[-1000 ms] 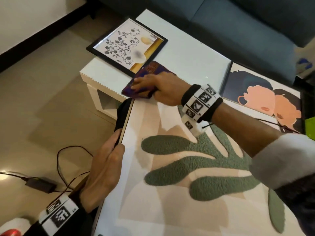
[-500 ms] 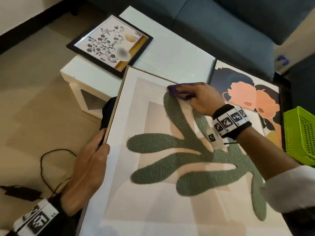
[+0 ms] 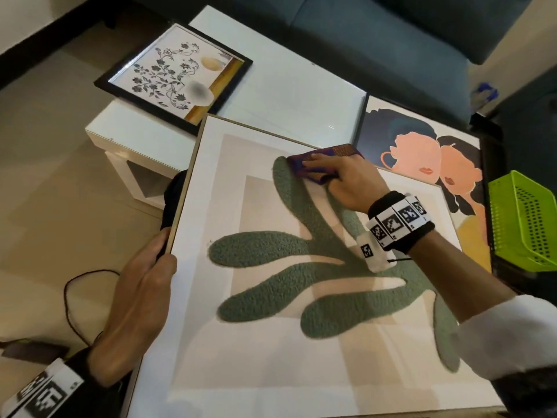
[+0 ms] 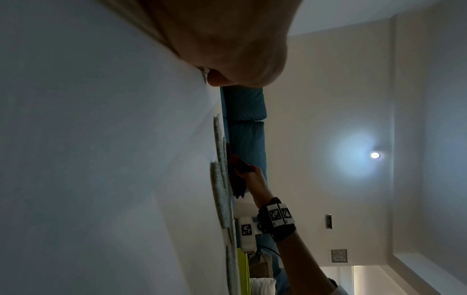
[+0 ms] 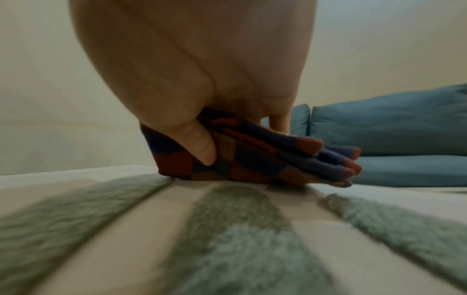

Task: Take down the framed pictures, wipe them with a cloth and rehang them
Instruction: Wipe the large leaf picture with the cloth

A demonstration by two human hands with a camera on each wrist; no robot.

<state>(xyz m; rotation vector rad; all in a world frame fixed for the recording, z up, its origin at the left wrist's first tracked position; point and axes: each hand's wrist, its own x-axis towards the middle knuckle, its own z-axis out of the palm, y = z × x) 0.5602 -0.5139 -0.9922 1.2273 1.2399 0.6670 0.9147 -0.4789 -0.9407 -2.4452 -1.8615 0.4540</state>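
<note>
A big framed picture [image 3: 271, 372] with a fuzzy green leaf shape lies tilted toward me over the white table's near edge. My left hand [image 3: 158, 256] grips its left edge, thumb on the front. My right hand [image 3: 334, 176] presses a folded purple and red checked cloth [image 3: 319, 156] onto the tip of the leaf near the top edge. In the right wrist view the thumb [image 5: 199, 143] pinches the cloth [image 5: 255, 159] against the picture [image 5: 227, 239]. The left wrist view shows the picture's face [image 4: 101, 159] edge-on, with the cloth [image 4: 240, 175] on it.
A black-framed floral picture [image 3: 171, 79] lies on the white table's [image 3: 301, 95] far left corner. A portrait picture [image 3: 422, 155] lies at the right, beside a lime green basket [image 3: 524, 221]. A teal sofa [image 3: 376, 40] stands behind. A black cable [image 3: 72, 297] runs over the floor at the left.
My right hand has swept the cloth from the leaf picture's upper left corner rightward along the top to the leaf tip. My left hand has kept its grip on the left edge.
</note>
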